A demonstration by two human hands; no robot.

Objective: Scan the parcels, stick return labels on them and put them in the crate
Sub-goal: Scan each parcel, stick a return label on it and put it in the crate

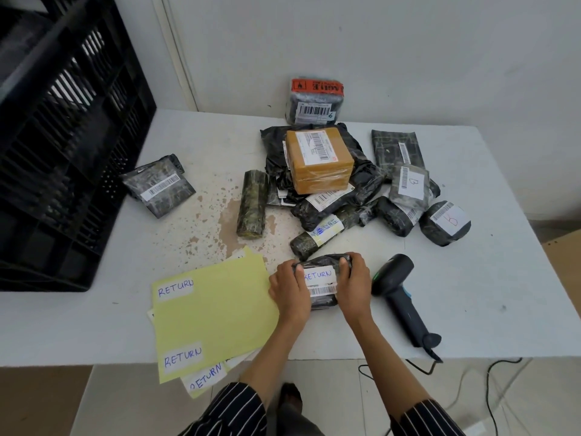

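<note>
Black-wrapped parcel [320, 260] on counter [471, 309], left hand [289, 287] and right hand [353, 283] both curled round its ends, return label [319, 274] between them, scanner [399, 294] just right of right hand, crate [63, 136] well to their left.

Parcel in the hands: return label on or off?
On: a white RETURN label lies on the parcel above its barcode, left hand and right hand gripping its ends.
</note>
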